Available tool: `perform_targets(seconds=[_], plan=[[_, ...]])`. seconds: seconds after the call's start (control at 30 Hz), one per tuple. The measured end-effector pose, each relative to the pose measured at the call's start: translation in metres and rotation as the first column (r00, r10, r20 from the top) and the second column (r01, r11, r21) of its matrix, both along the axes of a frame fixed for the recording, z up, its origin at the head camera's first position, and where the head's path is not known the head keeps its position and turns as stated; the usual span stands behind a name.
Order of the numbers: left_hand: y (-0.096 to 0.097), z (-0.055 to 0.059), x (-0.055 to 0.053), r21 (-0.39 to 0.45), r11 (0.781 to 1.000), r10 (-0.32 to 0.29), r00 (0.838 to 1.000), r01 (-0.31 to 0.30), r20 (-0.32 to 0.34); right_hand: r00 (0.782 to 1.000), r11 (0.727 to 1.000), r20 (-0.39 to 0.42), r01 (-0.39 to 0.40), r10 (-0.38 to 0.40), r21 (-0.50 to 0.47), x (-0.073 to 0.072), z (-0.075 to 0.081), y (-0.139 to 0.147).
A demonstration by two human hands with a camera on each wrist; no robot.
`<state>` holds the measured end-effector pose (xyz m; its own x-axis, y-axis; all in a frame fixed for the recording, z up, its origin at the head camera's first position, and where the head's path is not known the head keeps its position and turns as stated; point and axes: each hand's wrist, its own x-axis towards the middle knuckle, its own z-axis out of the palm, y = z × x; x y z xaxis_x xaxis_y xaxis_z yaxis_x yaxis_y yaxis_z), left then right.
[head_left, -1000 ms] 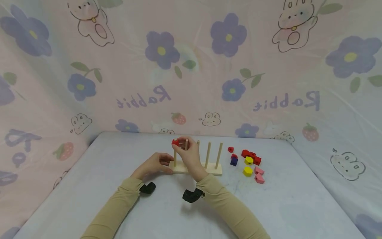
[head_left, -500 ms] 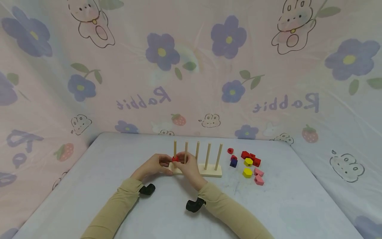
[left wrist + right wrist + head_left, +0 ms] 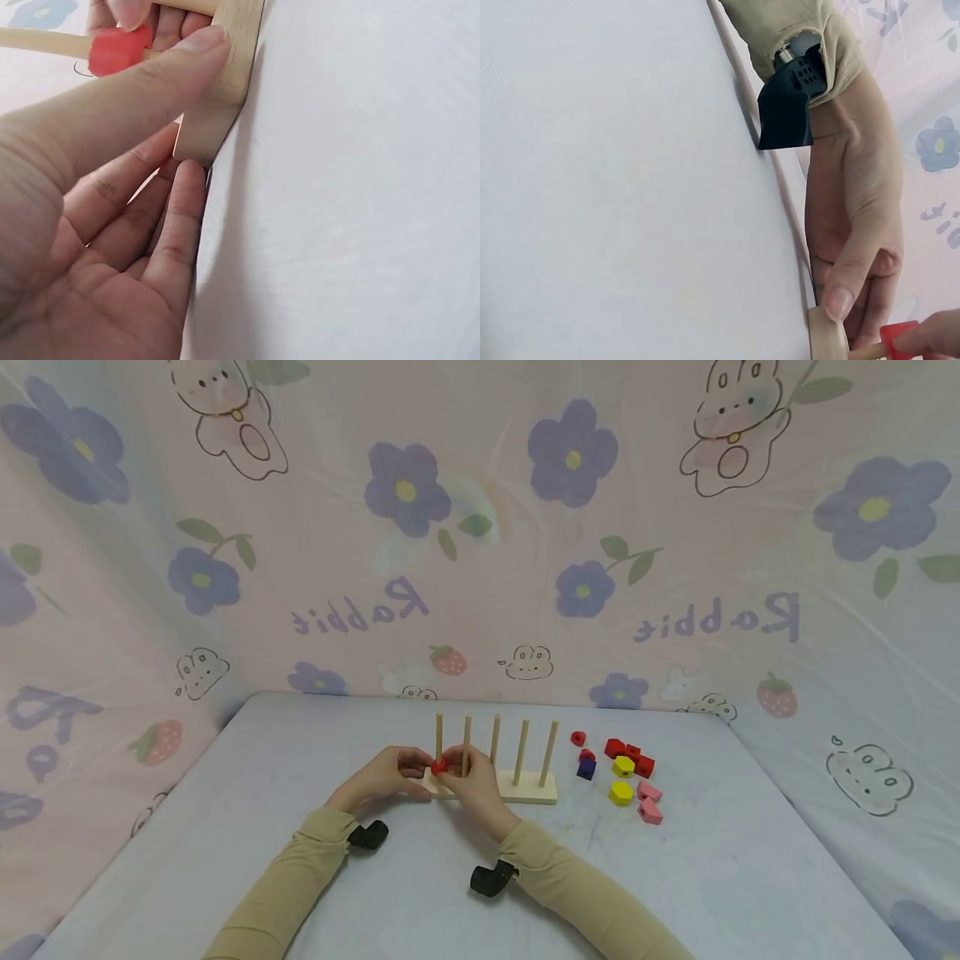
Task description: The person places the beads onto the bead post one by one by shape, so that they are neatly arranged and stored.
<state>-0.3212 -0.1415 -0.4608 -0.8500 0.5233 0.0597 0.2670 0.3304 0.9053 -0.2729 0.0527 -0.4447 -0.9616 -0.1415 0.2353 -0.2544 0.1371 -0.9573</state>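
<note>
The right hand (image 3: 474, 783) pinches a red bead (image 3: 439, 767) threaded on the leftmost peg (image 3: 438, 731) of a wooden stand (image 3: 528, 787), its grip together on the bead. The bead is low on that peg, and the left wrist view shows a bit of bare peg between it and the base. The left hand (image 3: 382, 772) holds the stand's left end, its grip clamped there with the thumb on one side and fingertips against the end of the wood. Five pegs rise from the stand, which lies flat on the white bench (image 3: 375, 910); the right hand partly covers the second and third. To the right of the stand, near it, lie loose blocks: a dark blue block (image 3: 587, 768) with small red pieces just behind it, a cluster of red blocks (image 3: 615, 748), two yellow hexagons, one nearer the person (image 3: 620, 793), and two pink blocks (image 3: 650, 811). Both arms wear tan sleeves (image 3: 277, 877), and a printed cloth (image 3: 480, 552) with flowers and rabbits hangs behind.
</note>
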Motion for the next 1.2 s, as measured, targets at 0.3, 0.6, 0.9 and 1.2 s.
perform_targets(seconds=[0.3,0.6,0.9,1.2], plan=[[-0.001,0.000,0.001,-0.020,1.000,-0.002,1.000,0.002,0.002,0.995,0.996,-0.046,-0.090,0.089,-0.017,0.004,-0.005,0.015],[0.000,-0.001,0.002,-0.045,0.997,0.059,0.998,-0.057,0.031,0.989,0.990,-0.055,-0.133,0.136,0.052,0.016,0.005,0.040],[0.001,0.000,0.000,-0.060,0.995,0.084,0.996,-0.081,0.040,0.979,0.971,0.009,-0.204,0.204,0.124,0.032,0.034,0.071],[-0.002,0.001,-0.001,-0.062,0.997,0.057,0.998,-0.056,0.021,0.967,0.959,0.076,-0.251,0.243,0.134,0.040,0.074,0.117]])
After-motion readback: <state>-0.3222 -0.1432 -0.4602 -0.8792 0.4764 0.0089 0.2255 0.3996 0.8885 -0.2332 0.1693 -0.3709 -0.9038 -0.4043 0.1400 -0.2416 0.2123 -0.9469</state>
